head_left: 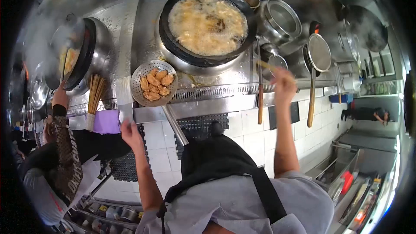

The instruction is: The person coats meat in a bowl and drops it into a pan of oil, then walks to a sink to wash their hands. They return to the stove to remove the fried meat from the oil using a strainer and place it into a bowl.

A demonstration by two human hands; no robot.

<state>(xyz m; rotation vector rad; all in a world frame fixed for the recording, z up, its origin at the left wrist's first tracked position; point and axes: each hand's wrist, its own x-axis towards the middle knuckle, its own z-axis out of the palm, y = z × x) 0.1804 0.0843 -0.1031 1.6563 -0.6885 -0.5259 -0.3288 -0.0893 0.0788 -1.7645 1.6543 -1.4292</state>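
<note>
**Golden pieces wait in a skimmer beside the bubbling wok**

From where I stand, the perforated skimmer [157, 102] sits on the near left side of the big wok [252, 26], its long metal handle [174, 123] slanting back toward the person. I'd take it by that handle: the metal looks stiff, the loaded bowl probably heavy at its end, hot and maybe greasy. The fried pieces [154, 80] should be light, crisp outside and softer within, and could slide over the shallow rim. They look lumpy, golden to reddish brown, heaped in the dull silver bowl.

The left hand [131, 135], nearer than the wok, has its fingers loosely apart, nothing between them. Right of the wok, the right hand [284, 84] has its fingers curled together around a thin yellowish stick [265, 64].
</note>
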